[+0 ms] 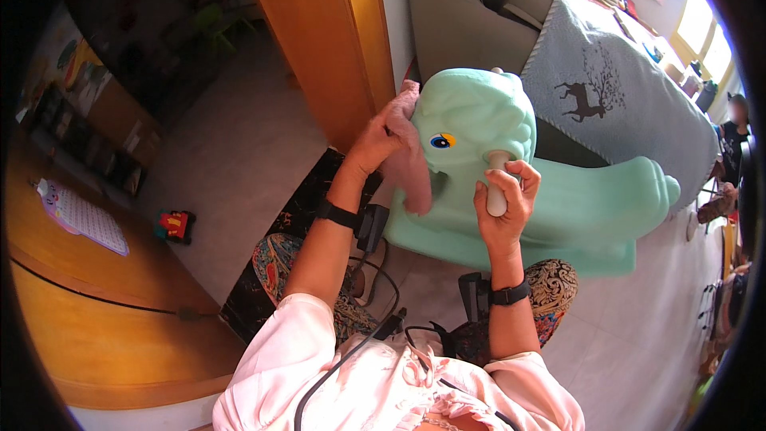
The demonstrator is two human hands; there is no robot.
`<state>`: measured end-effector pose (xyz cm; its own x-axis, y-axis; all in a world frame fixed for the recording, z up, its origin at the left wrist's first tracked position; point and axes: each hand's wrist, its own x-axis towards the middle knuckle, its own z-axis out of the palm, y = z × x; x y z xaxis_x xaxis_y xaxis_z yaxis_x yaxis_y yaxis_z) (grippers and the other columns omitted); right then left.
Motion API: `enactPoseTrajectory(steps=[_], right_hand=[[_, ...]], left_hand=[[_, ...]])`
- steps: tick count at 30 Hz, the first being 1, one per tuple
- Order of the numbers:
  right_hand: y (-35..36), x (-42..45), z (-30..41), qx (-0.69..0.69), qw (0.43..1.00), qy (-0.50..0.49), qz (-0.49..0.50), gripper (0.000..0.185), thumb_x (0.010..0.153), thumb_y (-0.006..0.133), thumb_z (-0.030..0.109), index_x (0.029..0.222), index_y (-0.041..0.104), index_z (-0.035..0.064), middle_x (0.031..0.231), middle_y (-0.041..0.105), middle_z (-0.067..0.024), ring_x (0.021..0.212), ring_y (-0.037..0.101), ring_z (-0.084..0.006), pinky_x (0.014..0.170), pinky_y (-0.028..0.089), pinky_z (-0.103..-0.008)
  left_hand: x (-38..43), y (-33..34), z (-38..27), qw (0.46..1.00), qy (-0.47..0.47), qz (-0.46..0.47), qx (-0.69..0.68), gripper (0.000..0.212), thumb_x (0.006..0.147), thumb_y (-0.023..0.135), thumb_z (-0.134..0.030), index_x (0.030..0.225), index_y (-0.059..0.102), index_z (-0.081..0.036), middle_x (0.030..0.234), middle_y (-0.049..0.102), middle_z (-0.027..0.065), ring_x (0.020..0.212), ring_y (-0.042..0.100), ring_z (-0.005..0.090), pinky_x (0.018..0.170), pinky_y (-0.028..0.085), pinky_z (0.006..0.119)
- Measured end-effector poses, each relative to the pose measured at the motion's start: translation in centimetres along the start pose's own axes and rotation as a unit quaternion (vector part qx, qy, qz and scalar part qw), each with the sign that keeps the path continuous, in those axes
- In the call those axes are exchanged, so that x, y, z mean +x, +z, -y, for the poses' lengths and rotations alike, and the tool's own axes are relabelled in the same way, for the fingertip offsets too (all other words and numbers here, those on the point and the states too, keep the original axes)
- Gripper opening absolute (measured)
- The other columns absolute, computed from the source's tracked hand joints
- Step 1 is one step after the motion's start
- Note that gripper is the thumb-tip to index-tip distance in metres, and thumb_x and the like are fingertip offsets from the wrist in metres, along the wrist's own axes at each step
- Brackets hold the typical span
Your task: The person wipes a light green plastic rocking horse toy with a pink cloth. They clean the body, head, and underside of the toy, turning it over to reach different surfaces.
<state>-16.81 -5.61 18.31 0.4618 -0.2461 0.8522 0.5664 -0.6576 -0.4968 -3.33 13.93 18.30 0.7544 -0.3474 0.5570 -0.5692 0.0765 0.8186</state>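
A mint-green plastic rocking horse (574,191) stands sideways before me, its head on the left and its seat to the right. My left hand (380,137) grips a pink cloth (413,173) against the front of the horse's muzzle. The lower end of the cloth hangs down and looks blurred. With my right hand (511,197) I hold the pale handle (497,194) that sticks out from the side of the head. One painted eye (442,141) faces me. The far side of the toy is hidden.
A wooden door frame (317,30) rises just beyond my left hand. Behind the horse is a grey sofa (461,30) with a deer-print blanket (622,90). A toy vehicle (176,226) lies on the floor at left. A person (733,137) is at the far right. Black cables (347,353) cross my lap.
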Motion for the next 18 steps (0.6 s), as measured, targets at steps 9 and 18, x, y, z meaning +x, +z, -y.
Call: enactPoseTrajectory(steps=[9, 18], right_hand=[[-3.1, -1.6, 0.2, 0.008, 1.000, -0.016, 0.000, 0.027, 0.057, 0.066, -0.002, 0.082, 0.060, 0.0077, 0.098, 0.046, -0.0117, 0.093, 0.048, -0.0278, 0.093, 0.035, -0.0451], [-2.8, -1.6, -0.3, 0.019, 1.000, 0.007, 0.010, 0.025, 0.060, 0.065, -0.002, 0.082, 0.060, 0.0069, 0.100, 0.044, -0.0109, 0.097, 0.046, -0.0262, 0.094, 0.034, -0.0431]], left_hand=[[-1.5, 1.9, -0.6, 0.997, -0.034, -0.009, -0.072, 0.047, 0.077, 0.063, -0.007, 0.121, 0.046, 0.000, 0.125, 0.050, 0.0092, 0.116, 0.044, 0.0171, 0.100, 0.031, 0.030], [-2.5, 4.8, -3.2, 0.978, 0.061, -0.118, 0.158, 0.047, 0.069, 0.057, 0.001, 0.115, 0.052, -0.003, 0.115, 0.054, 0.0143, 0.113, 0.047, 0.0297, 0.097, 0.035, 0.034]])
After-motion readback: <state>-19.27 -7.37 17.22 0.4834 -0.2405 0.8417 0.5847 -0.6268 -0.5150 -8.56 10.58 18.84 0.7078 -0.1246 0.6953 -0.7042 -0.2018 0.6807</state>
